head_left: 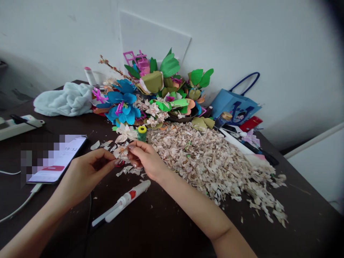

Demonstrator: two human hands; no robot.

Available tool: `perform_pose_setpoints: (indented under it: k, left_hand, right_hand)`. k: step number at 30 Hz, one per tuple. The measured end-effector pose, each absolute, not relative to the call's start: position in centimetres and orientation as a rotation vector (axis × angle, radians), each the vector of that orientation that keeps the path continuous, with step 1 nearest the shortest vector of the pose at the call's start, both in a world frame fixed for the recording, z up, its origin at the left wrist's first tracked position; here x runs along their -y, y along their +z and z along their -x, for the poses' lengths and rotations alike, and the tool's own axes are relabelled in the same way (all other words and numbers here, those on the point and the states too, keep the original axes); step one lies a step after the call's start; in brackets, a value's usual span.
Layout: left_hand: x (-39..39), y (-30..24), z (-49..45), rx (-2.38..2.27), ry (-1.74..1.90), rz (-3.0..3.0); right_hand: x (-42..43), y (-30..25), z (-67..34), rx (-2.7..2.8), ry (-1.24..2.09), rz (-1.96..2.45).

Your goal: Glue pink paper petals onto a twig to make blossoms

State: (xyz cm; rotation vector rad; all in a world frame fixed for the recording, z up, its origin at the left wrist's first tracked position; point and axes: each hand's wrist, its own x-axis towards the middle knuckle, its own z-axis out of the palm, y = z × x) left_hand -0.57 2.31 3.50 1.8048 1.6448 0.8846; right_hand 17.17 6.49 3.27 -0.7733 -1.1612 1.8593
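Both hands meet over the dark table around a small flower of pale dried petals [120,152]. My left hand [87,170] is closed in a pinch at the flower's lower left side. From the right, my right hand [146,157] pinches the same flower between thumb and fingers; its fingertips are partly hidden. Loose pale petals [130,170] lie just beneath. A green thread spool with a yellow top [142,133] stands right behind the fingers. Nearer me lies a white glue tube [134,193] beside slim white sticks. A small red thing under the fingertips is mostly covered.
A large heap of dried petals [209,157] spreads to the right. Behind are colourful handmade flowers [123,102], a pale blue cloth [64,100] and a blue bag [228,104]. A lit phone [60,157] on a cable and a power strip [24,127] are at left.
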Motion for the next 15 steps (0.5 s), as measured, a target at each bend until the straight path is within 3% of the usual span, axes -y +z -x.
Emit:
perform_pose_setpoints:
  k: [15]
  left_hand:
    - [-2.05,3.14,0.85,-1.593,0.874,-1.742]
  right_hand:
    - [-6.14,2.88,-17.45,1.179,1.821,0.754]
